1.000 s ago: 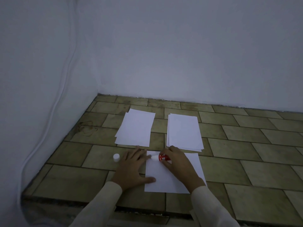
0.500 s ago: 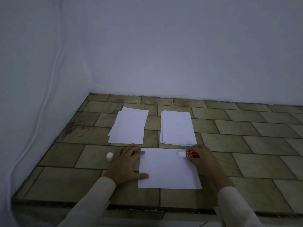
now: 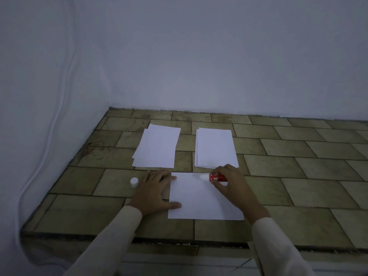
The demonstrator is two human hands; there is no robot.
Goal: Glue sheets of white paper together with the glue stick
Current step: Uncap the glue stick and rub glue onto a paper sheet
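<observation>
A single white sheet (image 3: 201, 198) lies on the tiled surface near the front edge. My left hand (image 3: 153, 193) rests flat, fingers spread, with thumb and fingertips on the sheet's left edge. My right hand (image 3: 232, 185) grips a red glue stick (image 3: 216, 177) lying almost level, its white tip pointing left at the sheet's top edge. The glue stick's white cap (image 3: 134, 182) stands on the tiles left of my left hand. Two stacks of white paper lie behind: the left stack (image 3: 157, 149) is slightly fanned, the right stack (image 3: 216, 148) is neater.
White walls close the corner at the left and back. A white cable (image 3: 59, 108) runs down the left wall. The tiled surface (image 3: 298, 166) stretches to the right; its front edge (image 3: 179, 243) drops off just below my forearms.
My right hand swept the glue stick rightward along the sheet's top edge, then back a little toward the middle. The left hand kept pressing the sheet's left edge. The camera view shifted slightly.
</observation>
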